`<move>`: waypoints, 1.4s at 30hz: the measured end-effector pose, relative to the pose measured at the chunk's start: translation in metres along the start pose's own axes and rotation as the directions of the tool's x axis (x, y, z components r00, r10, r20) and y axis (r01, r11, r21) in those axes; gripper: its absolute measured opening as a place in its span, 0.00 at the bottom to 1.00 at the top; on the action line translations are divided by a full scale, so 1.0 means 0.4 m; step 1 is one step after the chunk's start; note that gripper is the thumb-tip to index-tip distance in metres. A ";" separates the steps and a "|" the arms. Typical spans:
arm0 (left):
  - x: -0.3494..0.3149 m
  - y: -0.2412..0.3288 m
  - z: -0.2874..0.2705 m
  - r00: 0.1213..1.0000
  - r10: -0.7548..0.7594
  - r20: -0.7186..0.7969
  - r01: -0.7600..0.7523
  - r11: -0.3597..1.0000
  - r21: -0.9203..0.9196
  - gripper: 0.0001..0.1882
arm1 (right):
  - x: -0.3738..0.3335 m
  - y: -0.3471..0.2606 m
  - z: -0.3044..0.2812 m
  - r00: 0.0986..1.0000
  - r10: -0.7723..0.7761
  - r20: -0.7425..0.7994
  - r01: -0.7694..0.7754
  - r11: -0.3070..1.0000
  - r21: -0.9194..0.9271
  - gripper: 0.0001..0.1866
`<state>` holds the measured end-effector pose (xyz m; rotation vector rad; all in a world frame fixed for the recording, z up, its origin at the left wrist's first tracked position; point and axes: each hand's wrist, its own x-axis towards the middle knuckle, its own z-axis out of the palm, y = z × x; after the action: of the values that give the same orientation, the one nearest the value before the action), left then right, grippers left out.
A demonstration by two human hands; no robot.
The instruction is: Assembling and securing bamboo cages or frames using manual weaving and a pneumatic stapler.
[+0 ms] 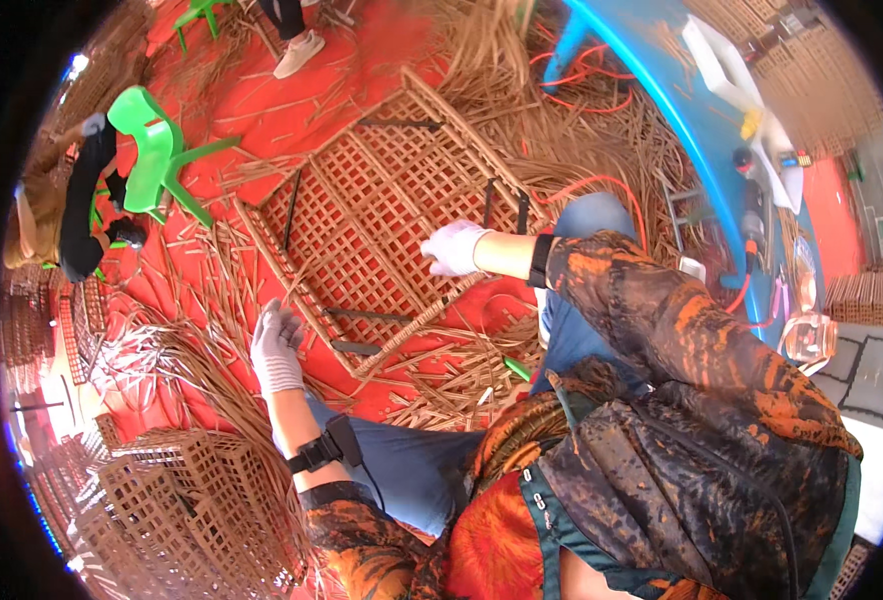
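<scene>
A woven rattan lattice panel (382, 200) lies tilted on the red floor in front of me. My left hand (277, 348), in a white glove, grips the panel's near corner at its lower left edge. My right hand (454, 247), also white-gloved, rests closed on the lattice near its right edge. Both forearms wear a black strap and an orange-and-black patterned sleeve. My blue-trousered knees sit just below the panel.
Loose rattan strips (522, 130) litter the red floor. A stack of finished lattice panels (192, 500) stands at the lower left. A green plastic chair (152, 150) and a seated person (72, 215) are at the left. A blue table edge (702, 150) curves at the right.
</scene>
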<state>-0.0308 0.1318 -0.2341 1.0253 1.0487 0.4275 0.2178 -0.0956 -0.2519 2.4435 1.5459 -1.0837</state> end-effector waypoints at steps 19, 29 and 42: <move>0.009 0.104 -0.060 0.991 0.054 -0.124 -0.065 0.994 -0.089 0.15 | 0.745 -0.461 0.184 0.932 -0.121 0.341 0.120 0.992 0.022 0.21; -0.059 0.084 0.005 0.897 0.138 0.420 -0.100 0.989 -0.111 0.34 | 0.186 -0.466 -0.368 0.784 -0.564 -0.259 0.600 0.796 0.083 0.20; -0.612 0.396 -1.366 0.591 0.793 0.144 0.275 -0.366 0.889 0.21 | -0.549 0.507 -0.639 0.429 0.483 -0.763 0.850 0.069 0.522 0.11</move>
<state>-0.5942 0.2994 -0.0395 3.1730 1.8013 0.3404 0.4616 -0.2657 0.0058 4.6774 1.6345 -1.0712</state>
